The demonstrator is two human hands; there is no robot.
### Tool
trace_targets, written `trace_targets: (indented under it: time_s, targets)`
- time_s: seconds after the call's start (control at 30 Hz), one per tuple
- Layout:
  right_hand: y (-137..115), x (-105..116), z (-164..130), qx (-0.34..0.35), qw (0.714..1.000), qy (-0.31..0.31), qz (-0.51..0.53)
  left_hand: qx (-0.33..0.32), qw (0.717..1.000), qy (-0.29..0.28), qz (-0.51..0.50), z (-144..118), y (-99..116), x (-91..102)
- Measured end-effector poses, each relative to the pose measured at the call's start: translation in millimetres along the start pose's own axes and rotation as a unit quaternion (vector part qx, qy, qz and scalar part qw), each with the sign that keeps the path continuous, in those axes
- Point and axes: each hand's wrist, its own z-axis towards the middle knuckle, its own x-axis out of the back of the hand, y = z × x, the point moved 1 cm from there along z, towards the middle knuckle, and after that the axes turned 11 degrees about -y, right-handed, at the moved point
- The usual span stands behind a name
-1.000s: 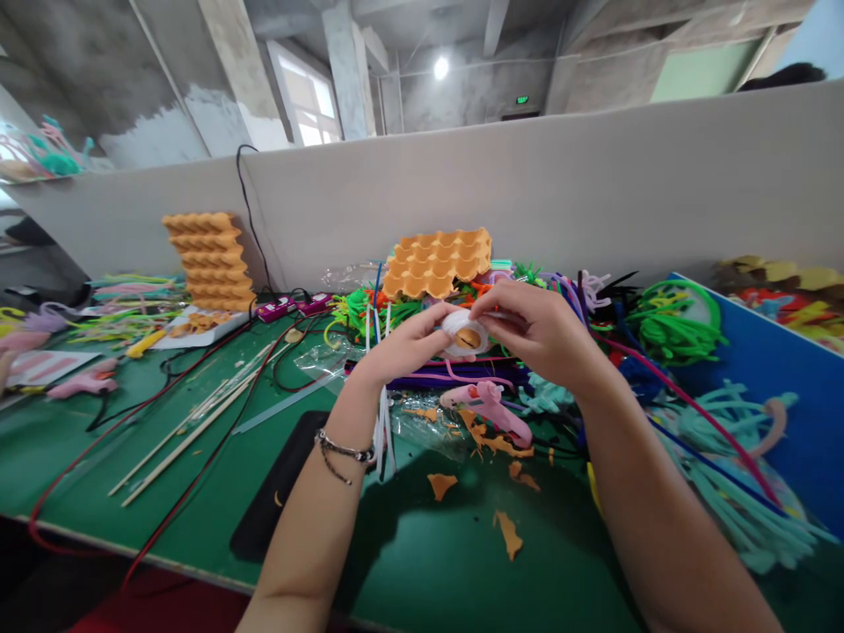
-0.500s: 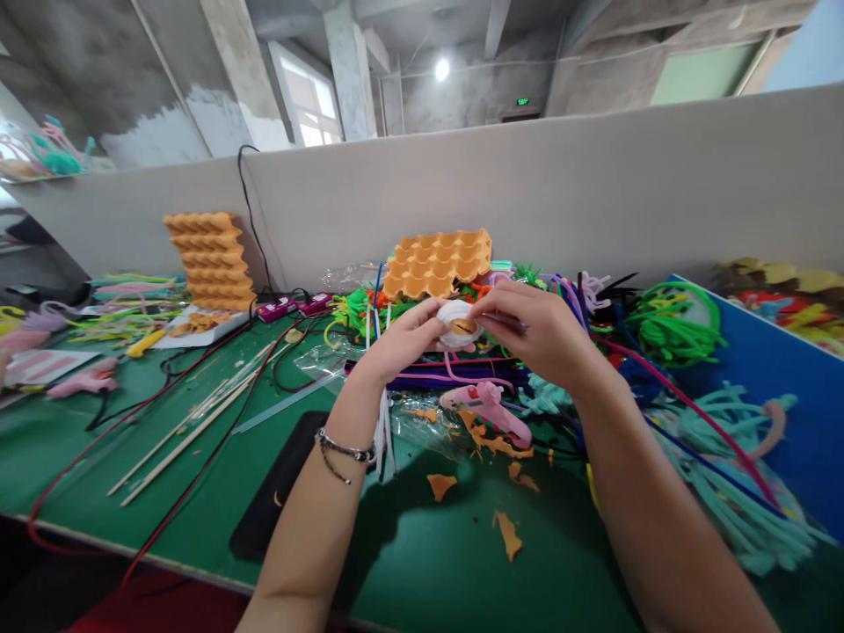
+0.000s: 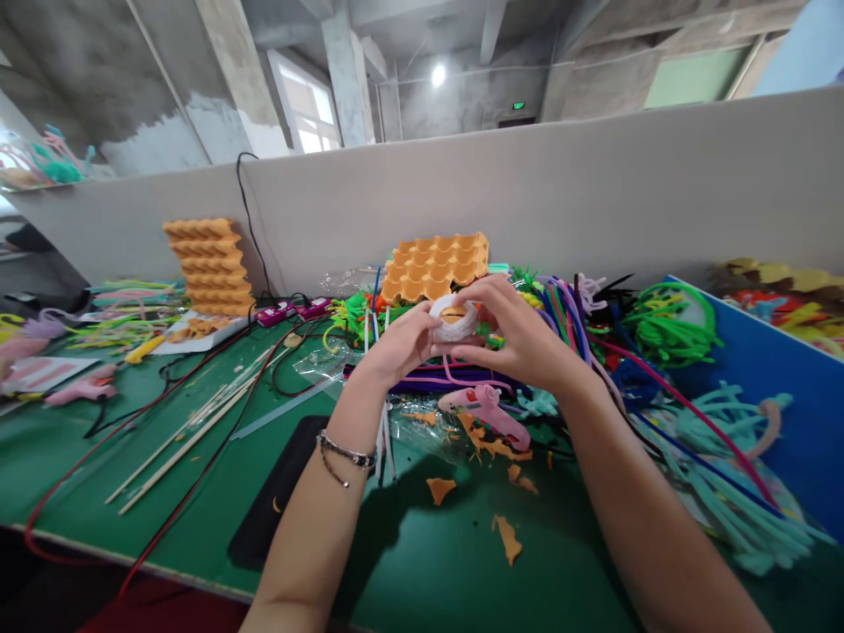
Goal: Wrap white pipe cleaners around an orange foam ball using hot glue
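Observation:
A small round cup (image 3: 454, 331), wrapped outside in white fuzzy pipe cleaner with an orange inside, is held up above the middle of the table. My left hand (image 3: 399, 345) pinches its left side between thumb and fingers. On the opposite side, my right hand (image 3: 527, 336) curves round it, fingers at the upper rim and thumb low down. Below both hands lies a pink glue gun (image 3: 488, 411) on the table. Torn orange carton scraps (image 3: 440, 490) are scattered in front of it.
Two orange egg trays (image 3: 435, 268) (image 3: 209, 266) stand at the back by the grey partition (image 3: 567, 193). Bundles of pipe cleaners (image 3: 673, 323) crowd the right, beside a blue board (image 3: 758, 378). Wooden sticks (image 3: 191, 440), cables and a black slab (image 3: 280, 492) lie at left.
My right hand has opened from a pinch at the cup's rim and now spans its right side. The cup has tilted, showing more of its white wrapped wall.

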Motion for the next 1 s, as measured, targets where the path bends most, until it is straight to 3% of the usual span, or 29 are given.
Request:
trace_targets:
  time_s: [0.17,0.3,0.5,0.73,1.0]
  targets:
    - [1.3,-4.5,2.3,0.003,0.999,0.035,0.003,-0.016,0.999,-0.040,-0.006,0.4,-0.8,-1.5]
    - [0.0,-3.1,2.3,0.043,0.998,0.049,0.005,-0.013,0.996,-0.091,-0.014,-1.7,1.3,0.6]
    - [-4.2,-3.0,3.2,0.065,0.997,0.048,-0.009,-0.041,0.997,-0.063,0.031,-5.8,2.8,5.0]
    - [-5.0,-4.0,3.1,0.072,0.996,0.051,-0.025,-0.050,0.993,-0.087,0.066,-10.4,4.8,4.9]
    - [-1.3,-3.6,2.7,0.063,0.996,0.042,-0.044,-0.090,0.986,-0.037,0.133,-13.5,7.3,-3.0]
